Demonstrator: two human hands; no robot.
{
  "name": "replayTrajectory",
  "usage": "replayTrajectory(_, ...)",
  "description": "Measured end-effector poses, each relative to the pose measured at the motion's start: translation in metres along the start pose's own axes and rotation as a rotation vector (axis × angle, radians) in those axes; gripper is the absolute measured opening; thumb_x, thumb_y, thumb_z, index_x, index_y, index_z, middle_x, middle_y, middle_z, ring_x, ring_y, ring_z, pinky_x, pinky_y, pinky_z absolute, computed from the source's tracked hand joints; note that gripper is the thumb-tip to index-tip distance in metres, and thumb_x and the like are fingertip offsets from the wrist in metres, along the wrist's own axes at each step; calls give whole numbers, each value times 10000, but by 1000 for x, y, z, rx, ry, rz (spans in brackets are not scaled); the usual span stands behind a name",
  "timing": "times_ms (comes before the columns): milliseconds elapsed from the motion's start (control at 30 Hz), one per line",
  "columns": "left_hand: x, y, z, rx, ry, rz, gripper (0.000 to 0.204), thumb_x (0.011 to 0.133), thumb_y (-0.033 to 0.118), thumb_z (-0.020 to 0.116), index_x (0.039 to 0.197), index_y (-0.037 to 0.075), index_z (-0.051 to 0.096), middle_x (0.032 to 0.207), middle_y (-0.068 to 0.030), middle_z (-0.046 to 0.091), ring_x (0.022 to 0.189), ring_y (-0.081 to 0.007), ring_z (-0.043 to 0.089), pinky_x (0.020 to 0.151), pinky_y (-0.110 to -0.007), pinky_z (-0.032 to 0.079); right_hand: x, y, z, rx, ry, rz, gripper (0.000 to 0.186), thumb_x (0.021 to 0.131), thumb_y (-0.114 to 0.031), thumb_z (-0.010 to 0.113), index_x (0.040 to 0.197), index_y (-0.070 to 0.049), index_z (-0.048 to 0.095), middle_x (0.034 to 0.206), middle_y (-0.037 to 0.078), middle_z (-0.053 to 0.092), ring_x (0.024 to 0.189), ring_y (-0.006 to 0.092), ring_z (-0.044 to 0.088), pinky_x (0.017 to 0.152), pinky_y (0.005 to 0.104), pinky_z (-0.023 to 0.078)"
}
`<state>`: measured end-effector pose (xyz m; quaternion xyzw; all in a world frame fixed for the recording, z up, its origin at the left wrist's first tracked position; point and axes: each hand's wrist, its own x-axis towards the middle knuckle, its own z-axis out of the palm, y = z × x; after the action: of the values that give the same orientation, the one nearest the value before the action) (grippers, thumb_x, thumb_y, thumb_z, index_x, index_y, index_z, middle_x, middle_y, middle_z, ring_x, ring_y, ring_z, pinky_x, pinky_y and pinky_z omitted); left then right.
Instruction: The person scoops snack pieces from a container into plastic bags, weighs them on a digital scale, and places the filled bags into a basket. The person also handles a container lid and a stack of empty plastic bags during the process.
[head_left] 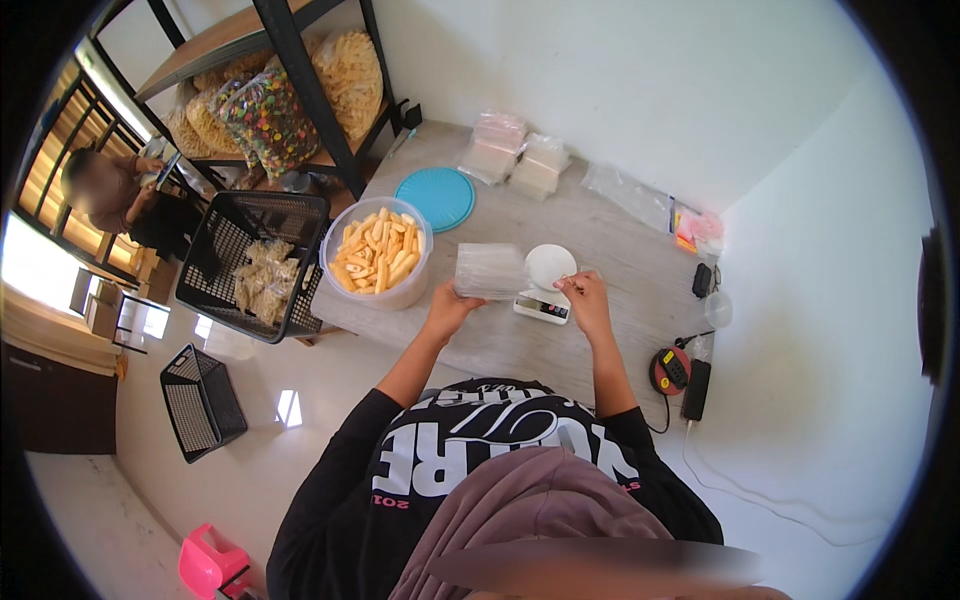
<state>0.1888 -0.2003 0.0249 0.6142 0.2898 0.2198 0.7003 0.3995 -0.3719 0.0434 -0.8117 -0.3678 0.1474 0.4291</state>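
My left hand (452,306) grips a stack of clear plastic bags (488,270) over the table, left of a white kitchen scale (550,268) with a round plate. Just right of the scale's plate, my right hand (588,298) has its fingertips pinched together; whatever lies between them is too small to make out. A clear plastic tub (405,294) full of yellow-orange snack sticks (378,252) stands to the left of my left hand. Behind the tub lies a round turquoise lid (436,199).
Bundles of flat bags (495,146) lie at the table's back. A power strip (697,390) and cable reel (667,371) sit at the right edge. Left of the table, a black crate (212,262) holds bagged snacks; a shelf (205,55) stands behind. A person (125,195) is far left.
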Motion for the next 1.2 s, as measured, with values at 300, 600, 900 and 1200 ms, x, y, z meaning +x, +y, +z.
replayTrajectory(300, 10, -20, -6, 978, -9, 97, 312, 753, 227, 712, 1022, 88, 640, 871, -210, 669, 854, -403, 628, 720, -480, 497, -23, 26, 28, 824, -301, 360, 244, 891, -157, 616, 1101, -40, 659, 908, 20, 645, 822, 105, 573, 772, 245, 402)
replayTrajectory(600, 21, -35, 7, 1321, -147, 24, 358, 770, 185, 646, 1121, 121, 620, 840, -182, 672, 813, -365, 657, 712, -472, 513, -14, -4, 51, 364, -364, 100, 413, 791, -200, 723, 1127, -13, 572, 1024, 65, 607, 803, 150, 611, 637, 337, 471)
replayTrajectory(900, 28, -11, 23, 1455, -298, 78, 149, 799, 159, 601, 915, 81, 654, 867, -167, 676, 794, -320, 680, 703, -429, 538, 0, -45, 82, -493, -295, -472, 657, 589, -178, 824, 1124, -39, 468, 1136, 94, 510, 763, 297, 648, 678, 410, 507)
replayTrajectory(1200, 20, -28, 13, 1393, -329, 269, 282, 777, 99, 580, 1049, 36, 542, 741, -164, 663, 676, -344, 666, 608, -450, 530, 19, -33, 74, -517, -447, -421, 403, 632, -278, 735, 961, -92, 597, 917, 85, 633, 755, 295, 660, 648, 425, 518)
